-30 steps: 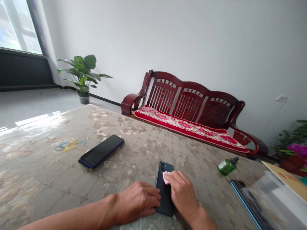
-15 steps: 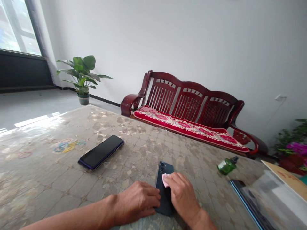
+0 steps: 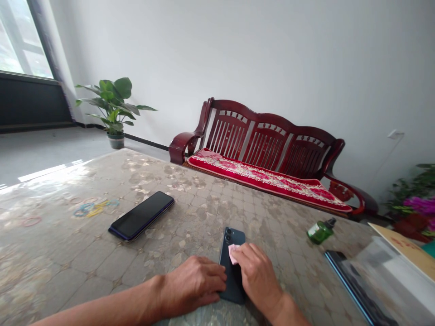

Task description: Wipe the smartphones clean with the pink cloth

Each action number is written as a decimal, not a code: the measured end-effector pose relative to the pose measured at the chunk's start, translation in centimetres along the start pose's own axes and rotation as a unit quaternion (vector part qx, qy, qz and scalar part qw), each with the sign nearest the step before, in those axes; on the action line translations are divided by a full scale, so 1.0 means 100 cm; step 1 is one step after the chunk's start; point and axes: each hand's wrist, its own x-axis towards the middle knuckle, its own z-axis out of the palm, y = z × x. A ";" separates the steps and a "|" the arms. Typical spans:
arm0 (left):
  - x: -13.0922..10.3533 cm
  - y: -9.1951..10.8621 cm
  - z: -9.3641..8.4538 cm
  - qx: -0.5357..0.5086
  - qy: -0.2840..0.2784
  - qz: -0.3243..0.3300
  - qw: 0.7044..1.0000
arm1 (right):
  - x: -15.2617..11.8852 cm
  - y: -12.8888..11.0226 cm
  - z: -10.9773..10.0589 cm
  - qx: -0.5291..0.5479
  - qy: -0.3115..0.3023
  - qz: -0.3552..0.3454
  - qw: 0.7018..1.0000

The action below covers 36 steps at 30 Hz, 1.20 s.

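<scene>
Pinching a small pale-pink scrap (image 3: 233,254) of cloth or paper, your right hand (image 3: 258,274) has its fingers clamped on it, apparently touching the back of a slim dark-blue rectangular phone (image 3: 233,281). Phone lies camera side up between your hands on the patterned grey-beige desk (image 3: 190,213). Long axis runs away from you, lens end far; your right hand is nearer that end. Your left hand (image 3: 193,285) meets the left long edge, fingers together; cannot tell whether they grip or merely rest. Hidden: much of the scrap, the phone's underside, part of its right edge.
</scene>
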 end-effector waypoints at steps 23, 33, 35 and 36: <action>0.000 0.005 -0.002 0.113 0.016 -0.051 0.992 | -0.011 0.001 0.000 0.018 0.025 0.010 0.999; 0.010 0.004 0.011 0.206 0.019 -0.026 0.978 | -0.016 0.013 0.000 0.071 0.068 0.051 0.994; 0.016 0.005 0.014 0.234 0.010 -0.024 0.972 | -0.017 0.017 0.001 0.073 0.075 0.058 0.993; 0.020 0.007 0.016 0.247 0.002 -0.025 0.969 | -0.017 0.019 0.002 0.074 0.079 0.062 0.992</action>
